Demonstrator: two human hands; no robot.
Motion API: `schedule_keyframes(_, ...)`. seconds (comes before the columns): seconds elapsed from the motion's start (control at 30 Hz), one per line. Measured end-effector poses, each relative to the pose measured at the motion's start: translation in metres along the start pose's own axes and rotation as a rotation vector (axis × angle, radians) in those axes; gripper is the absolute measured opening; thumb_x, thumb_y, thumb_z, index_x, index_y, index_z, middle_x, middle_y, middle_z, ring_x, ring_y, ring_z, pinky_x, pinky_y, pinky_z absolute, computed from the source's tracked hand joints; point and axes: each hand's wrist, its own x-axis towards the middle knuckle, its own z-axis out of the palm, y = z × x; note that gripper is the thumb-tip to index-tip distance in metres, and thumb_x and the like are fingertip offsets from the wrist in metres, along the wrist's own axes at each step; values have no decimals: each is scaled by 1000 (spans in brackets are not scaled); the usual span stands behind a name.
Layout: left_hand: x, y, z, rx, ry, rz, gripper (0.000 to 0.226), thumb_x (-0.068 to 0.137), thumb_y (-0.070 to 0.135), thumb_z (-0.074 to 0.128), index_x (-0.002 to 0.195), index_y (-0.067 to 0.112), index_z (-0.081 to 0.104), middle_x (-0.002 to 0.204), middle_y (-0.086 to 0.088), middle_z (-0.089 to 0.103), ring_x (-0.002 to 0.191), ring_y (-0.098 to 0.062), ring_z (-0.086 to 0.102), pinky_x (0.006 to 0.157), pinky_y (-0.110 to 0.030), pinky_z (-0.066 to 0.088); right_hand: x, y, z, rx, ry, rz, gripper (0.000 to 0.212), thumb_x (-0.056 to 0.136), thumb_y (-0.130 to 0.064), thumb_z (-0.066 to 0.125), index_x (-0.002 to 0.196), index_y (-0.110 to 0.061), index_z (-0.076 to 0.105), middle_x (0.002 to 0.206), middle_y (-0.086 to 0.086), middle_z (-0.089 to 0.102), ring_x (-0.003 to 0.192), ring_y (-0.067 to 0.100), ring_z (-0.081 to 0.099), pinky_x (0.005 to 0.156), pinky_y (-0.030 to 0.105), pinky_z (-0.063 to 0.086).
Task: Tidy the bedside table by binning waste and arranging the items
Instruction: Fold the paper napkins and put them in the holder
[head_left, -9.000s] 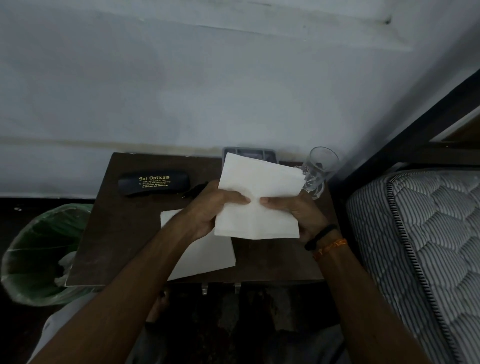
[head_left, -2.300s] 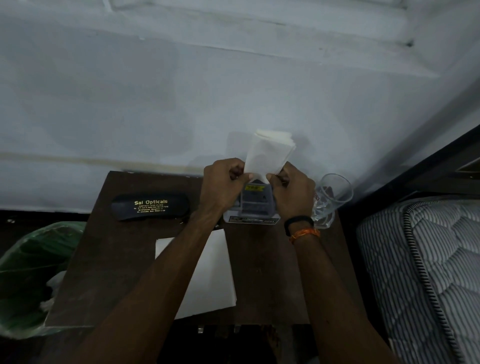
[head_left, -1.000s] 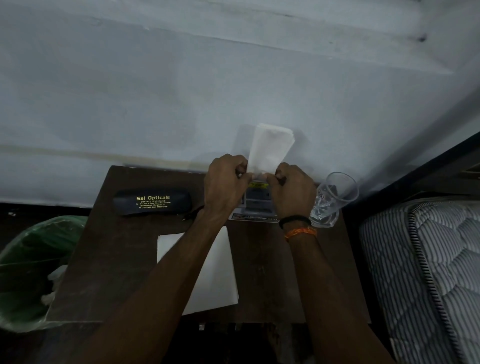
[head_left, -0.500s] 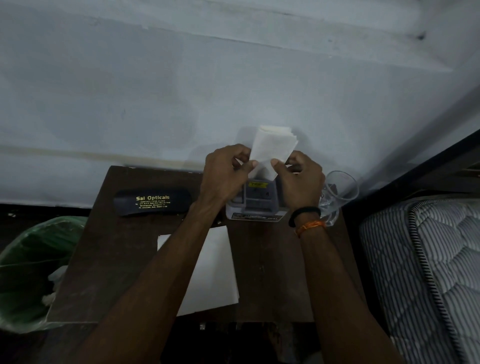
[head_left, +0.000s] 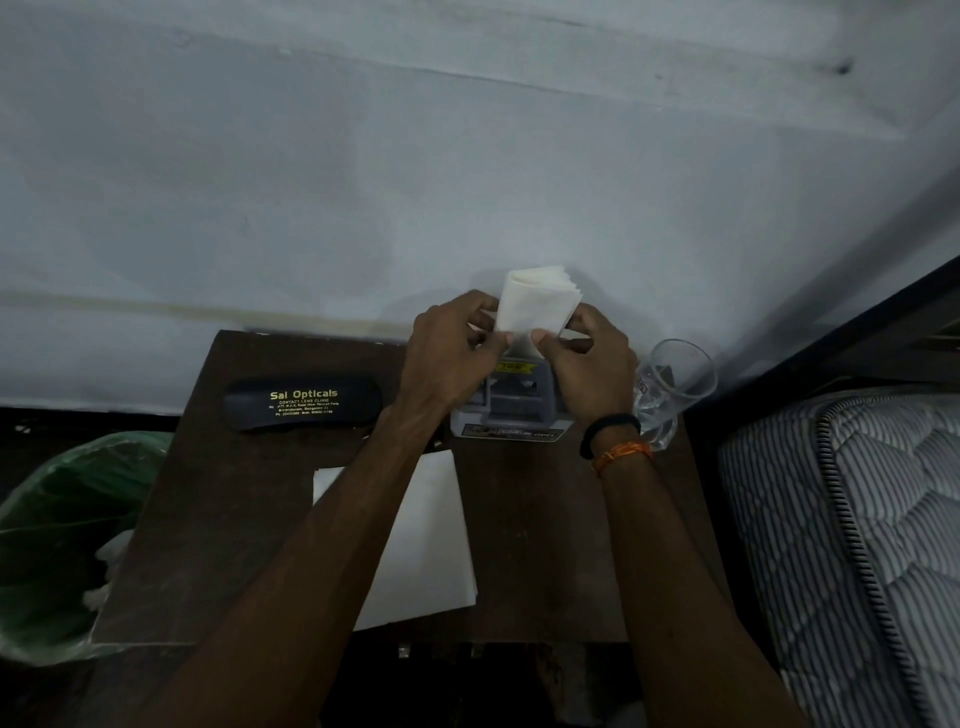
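The single head-worn camera looks forward and steeply down from above the near edge of the bedside table (head_left: 249, 519), close enough that both forearms run up from the bottom of the frame to the hands at the table's far edge. It faces the pale wall (head_left: 363, 182) behind the table, which fills the upper half. Its wide angle also takes in the green-lined bin (head_left: 62, 519) at the left and the quilted mattress (head_left: 857, 545) at the right.

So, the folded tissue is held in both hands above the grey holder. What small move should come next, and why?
Probably lower the folded tissue into the grey holder directly below. Both the left hand and the right hand pinch its lower edge, so it is not yet seated.
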Motion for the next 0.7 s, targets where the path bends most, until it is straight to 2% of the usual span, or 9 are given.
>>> schedule_keyframes(0.03,0,2,0,-15,5,6,34,85,25,74,115,11,68,110,-4,73,91,-17,69,76,-18,54,0,0,0,19,-3,-3,34,83,-20,74,115,-19,66,101,-12,65,78,-10,58,62,-3,42)
schedule_keyframes(0.1,0,2,0,-6,14,28,30,86,26,73,112,11,69,109,-4,74,87,-18,71,77,-25,58,1,0,0,31,5,-16,35,84,-20,74,118,-19,65,103,-12,66,80,-10,58,64,-1,45)
schedule_keyframes(0.17,0,1,0,23,19,40,25,87,26,71,108,11,70,106,-3,75,84,-17,70,77,-28,59,2,1,0,14,21,-33,29,85,-20,73,113,-17,68,101,-8,70,80,-4,61,66,4,49)
schedule_keyframes(0.27,1,-2,1,61,17,41,22,87,23,71,103,9,71,104,-5,75,88,-18,69,76,-22,53,2,6,2,-58,40,-55,16,84,-23,73,97,-13,74,92,1,75,81,12,68,73,31,58)
schedule_keyframes(0.33,1,-5,1,87,11,49,19,87,22,71,100,8,72,101,-6,75,90,-19,69,79,-25,54,2,10,3,-77,30,-53,16,83,-23,74,93,-11,75,86,3,75,80,16,69,72,38,58)
schedule_keyframes(0.47,0,-10,2,105,-7,51,21,86,23,71,100,8,72,101,-7,75,92,-20,69,84,-35,57,2,11,3,-73,13,-56,16,82,-22,75,94,-12,75,85,3,75,79,15,69,72,35,58)
schedule_keyframes(0.6,0,-9,1,95,-11,72,20,86,23,72,100,9,72,99,-6,76,91,-19,69,82,-32,57,-1,6,1,-26,-37,-57,28,80,-21,76,107,-18,70,99,-5,74,85,5,67,70,12,53)
schedule_keyframes(0.7,0,-8,1,94,-10,82,19,86,23,71,100,11,73,97,-4,76,88,-18,69,80,-32,56,-1,5,1,-82,-41,-76,36,78,-14,75,112,-18,67,100,-4,74,85,5,65,71,14,52)
